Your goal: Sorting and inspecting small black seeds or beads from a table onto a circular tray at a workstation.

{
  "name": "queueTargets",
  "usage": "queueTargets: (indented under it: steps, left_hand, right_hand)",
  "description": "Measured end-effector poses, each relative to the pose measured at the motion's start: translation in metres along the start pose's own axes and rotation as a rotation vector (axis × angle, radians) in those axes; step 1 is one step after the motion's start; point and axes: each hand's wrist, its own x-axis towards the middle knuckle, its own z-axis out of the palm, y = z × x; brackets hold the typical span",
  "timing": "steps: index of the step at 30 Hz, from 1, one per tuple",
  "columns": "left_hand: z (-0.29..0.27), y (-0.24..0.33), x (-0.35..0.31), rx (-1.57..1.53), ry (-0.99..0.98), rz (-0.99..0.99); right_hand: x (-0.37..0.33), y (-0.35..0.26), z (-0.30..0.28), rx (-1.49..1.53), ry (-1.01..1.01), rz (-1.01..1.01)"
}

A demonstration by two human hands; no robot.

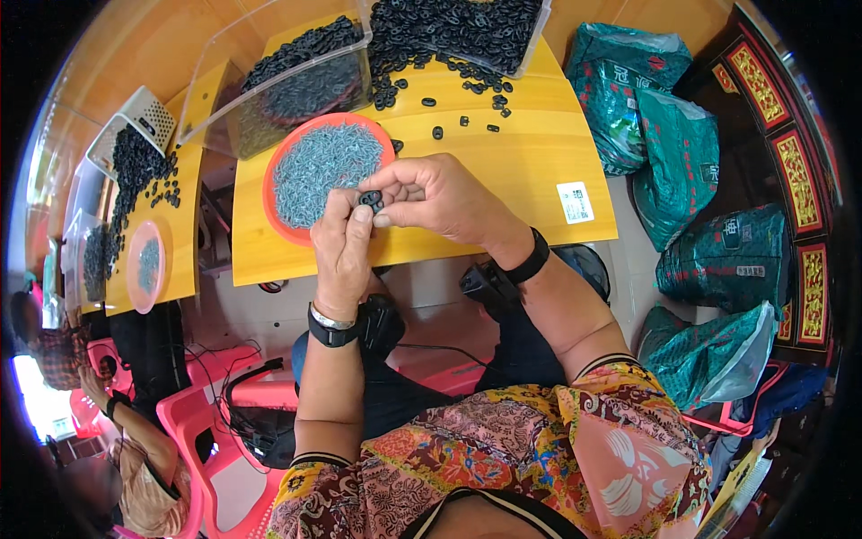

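Left-hand surface: on your far left a second yellow surface (184, 251) carries a white perforated basket (154, 117) tipped toward its far end, spilled black pieces, and a pink dish (144, 301) by its near edge.
Clear bin: at the far left corner of your own yellow surface (530, 162), a see-through bin (296, 74) holds a heap of black pieces.
Orange-red tray: near the left edge, your round tray (270, 199) is full of small grey pieces.
Left hand: your left hand (341, 234) pinches a black oval piece (371, 199) between thumb and fingers.
Oval piece: it is up in your fingers, over the tray's right rim, toward the near edge of the surface.
Right hand: your right hand (440, 202) grips the same piece from the right with thumb and forefinger.
Black pile: along the far edge lies a big pile (440, 36), with a few loose pieces on your side of it.
Sticker: by the near right corner, a white label (576, 203) bears square codes and print too small to read.
Green bags: beyond the right edge, your shiny bags (682, 162) show printed characters, some pale, some red.
Dark panels: at far right, red panels (797, 180) carry gold ornament.
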Motion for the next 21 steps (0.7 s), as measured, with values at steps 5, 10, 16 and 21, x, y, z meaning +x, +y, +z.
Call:
queueTargets:
  steps: [5,10,16,21]
  left_hand:
    - [0.004,0.003,0.001,-0.052,0.005,-0.033]
    - [0.001,-0.001,0.0,-0.044,-0.004,-0.02]
    - [0.005,-0.003,0.001,-0.216,-0.044,-0.127]
    - [0.004,-0.009,0.001,-0.317,-0.044,-0.222]
  right_hand:
    - [0.0,0.004,-0.001,-0.048,0.028,-0.06]
    - [0.0,0.003,0.002,-0.098,0.033,-0.079]
    - [-0.001,0.002,0.0,-0.137,0.057,-0.082]
    - [-0.001,0.003,0.003,-0.132,0.043,-0.074]
